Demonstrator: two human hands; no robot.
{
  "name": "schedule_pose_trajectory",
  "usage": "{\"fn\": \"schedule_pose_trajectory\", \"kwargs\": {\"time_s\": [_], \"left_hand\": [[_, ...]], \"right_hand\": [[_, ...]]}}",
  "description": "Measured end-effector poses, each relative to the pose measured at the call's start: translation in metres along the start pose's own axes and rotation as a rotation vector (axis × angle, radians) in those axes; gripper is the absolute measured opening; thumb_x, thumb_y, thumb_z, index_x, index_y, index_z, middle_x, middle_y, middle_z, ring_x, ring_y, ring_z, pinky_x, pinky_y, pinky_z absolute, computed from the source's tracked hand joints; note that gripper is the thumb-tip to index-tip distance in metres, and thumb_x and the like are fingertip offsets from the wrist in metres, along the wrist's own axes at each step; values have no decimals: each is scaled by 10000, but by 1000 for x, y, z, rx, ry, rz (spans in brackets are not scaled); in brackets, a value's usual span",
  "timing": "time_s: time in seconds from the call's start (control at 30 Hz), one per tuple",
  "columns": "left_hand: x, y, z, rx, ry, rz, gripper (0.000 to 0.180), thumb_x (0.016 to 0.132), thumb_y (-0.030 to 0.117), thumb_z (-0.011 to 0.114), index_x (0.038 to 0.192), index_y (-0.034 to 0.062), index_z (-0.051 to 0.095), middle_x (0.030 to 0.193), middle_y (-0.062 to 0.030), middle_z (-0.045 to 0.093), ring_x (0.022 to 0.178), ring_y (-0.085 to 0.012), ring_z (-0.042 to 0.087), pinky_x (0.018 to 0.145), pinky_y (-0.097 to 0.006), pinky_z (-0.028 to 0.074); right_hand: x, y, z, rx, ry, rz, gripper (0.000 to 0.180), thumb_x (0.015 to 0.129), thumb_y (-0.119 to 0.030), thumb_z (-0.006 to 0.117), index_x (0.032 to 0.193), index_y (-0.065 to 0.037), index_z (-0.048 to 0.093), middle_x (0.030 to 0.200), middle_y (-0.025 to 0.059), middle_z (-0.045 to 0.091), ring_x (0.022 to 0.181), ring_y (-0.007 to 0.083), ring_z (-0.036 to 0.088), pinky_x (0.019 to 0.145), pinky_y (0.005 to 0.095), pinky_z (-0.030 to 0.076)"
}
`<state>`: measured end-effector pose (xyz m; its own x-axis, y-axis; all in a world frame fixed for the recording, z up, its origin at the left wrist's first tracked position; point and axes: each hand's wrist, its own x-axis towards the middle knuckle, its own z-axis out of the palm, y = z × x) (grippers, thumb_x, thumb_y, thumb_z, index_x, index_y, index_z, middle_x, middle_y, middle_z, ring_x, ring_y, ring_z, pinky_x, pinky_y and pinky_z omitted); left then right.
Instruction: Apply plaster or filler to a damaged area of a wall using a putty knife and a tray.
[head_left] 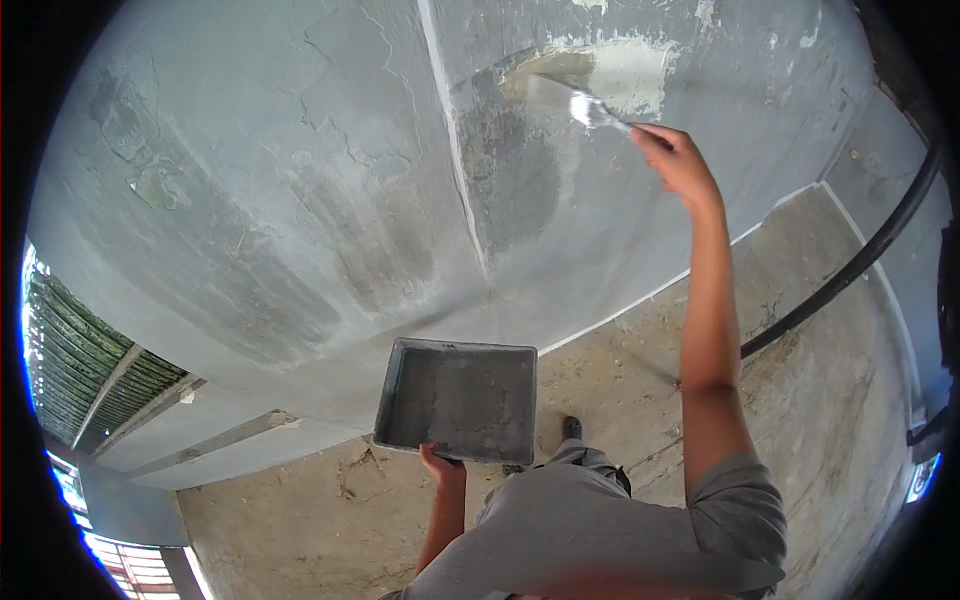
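High on the grey wall [330, 130], my right hand [678, 165] grips the dark handle of a paintbrush [592, 110]. The brush has a shiny metal band, and its blurred head lies over the edge of a bare, cream-coloured patch [632, 75]. Part of that patch beside the head looks darker and damp. Lower down, my left hand [442, 466] holds the near rim of a rectangular dark grey tray [388, 402], thumb over the edge. The tray is level in front of my body, its inside coated in grey; how deep any contents are cannot be made out.
A pale vertical line [447, 120] runs down the wall between darker, flaking areas. Below is a stained concrete floor [620, 350]. A black curved pipe or hose [850, 265] crosses the right side. Slatted greenish panels [75, 340] show at far left.
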<state>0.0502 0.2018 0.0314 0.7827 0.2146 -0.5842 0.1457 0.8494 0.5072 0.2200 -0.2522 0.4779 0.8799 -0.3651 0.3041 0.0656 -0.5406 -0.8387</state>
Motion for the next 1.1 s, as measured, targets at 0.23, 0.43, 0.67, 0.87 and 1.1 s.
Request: {"fn": "schedule_pose_trajectory", "kwargs": {"time_s": [0.23,0.43,0.67,0.87,1.1], "left_hand": [[9,-4,5,-22,-39,-7,375,702,309,591,1020,110,592,1043,-35,601,1008,-252,558,860,-403,449],[15,-5,12,6,-42,-15,355,707,323,594,997,119,583,1035,-30,593,996,-252,543,868,-414,439],[10,-7,15,-9,10,-29,338,749,346,580,995,115,583,1069,-46,595,1010,-263,549,871,-418,444],[14,-7,3,19,-83,7,296,772,360,570,956,129,580,1028,-45,612,990,-258,567,856,-409,453],[10,-1,5,-20,-16,-19,348,698,294,584,997,119,592,1029,-39,617,982,-244,575,840,-391,459]], "right_hand": [[23,92,-54,-440,594,-146,302,920,-272,598,1083,-36,692,881,160,709,794,297,687,712,383,516],[-18,25,54,-320,355,-298,237,909,-192,563,1072,-57,671,795,223,660,749,401,654,679,437,519],[-98,-51,126,-139,9,-383,245,922,-198,608,1098,-40,672,720,197,661,662,354,671,613,412,519],[-42,-4,56,-78,-6,-224,300,919,-243,659,1129,-31,687,775,136,692,653,125,601,626,298,487],[22,115,-27,-422,566,-135,296,908,-230,621,1126,-40,686,911,193,710,827,302,698,723,378,532]]}}
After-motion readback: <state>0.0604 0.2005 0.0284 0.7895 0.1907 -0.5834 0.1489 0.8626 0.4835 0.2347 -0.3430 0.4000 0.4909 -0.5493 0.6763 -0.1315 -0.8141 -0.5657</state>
